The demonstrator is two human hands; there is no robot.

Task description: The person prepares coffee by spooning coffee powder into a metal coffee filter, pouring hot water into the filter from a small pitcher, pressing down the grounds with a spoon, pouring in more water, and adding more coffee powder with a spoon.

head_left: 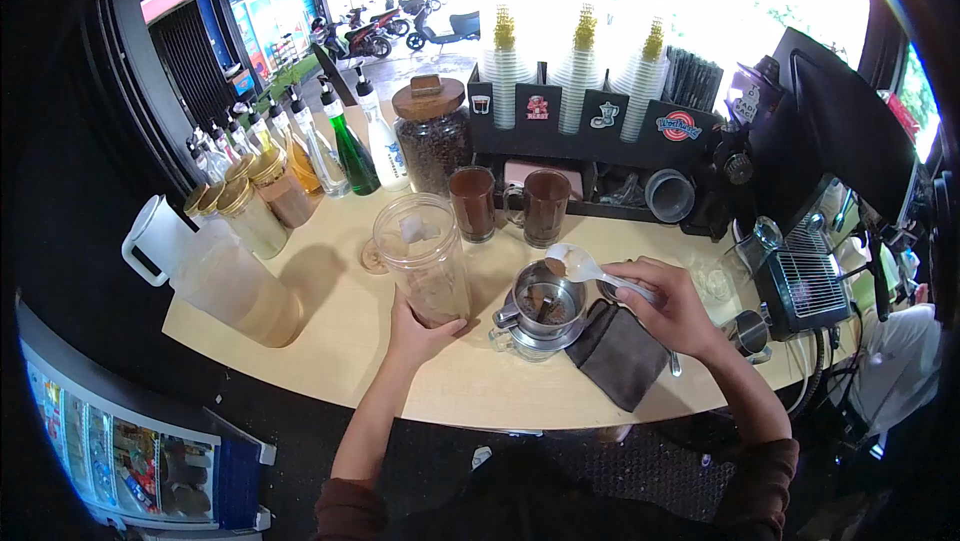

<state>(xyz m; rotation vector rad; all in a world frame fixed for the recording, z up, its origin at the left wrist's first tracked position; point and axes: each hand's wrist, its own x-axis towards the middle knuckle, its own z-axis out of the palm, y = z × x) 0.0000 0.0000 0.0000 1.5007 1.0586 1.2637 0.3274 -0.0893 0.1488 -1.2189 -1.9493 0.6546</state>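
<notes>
My left hand (422, 333) is wrapped round the lower part of a clear, open-topped jar (425, 266) standing on the counter. Something whitish shows inside the jar near its mouth. Between the fingers of my right hand (662, 303) is the handle of a white plastic spoon (582, 264). Its bowl carries brown powder and hangs over the rim of a metal drip coffee filter (545, 311). Dark grounds lie inside the filter, which sits on a glass cup (518, 344). A dark grey cloth (622, 356) lies beside the cup, below my right hand.
Two glass mugs of brown drink (545, 209) stand behind the filter. A large jar of coffee beans (433, 141), syrup bottles (347, 146) and a pitcher (225, 276) line the left. Stacked plastic cups (580, 86) fill a black holder at the back. A metal rack (812, 259) is at right.
</notes>
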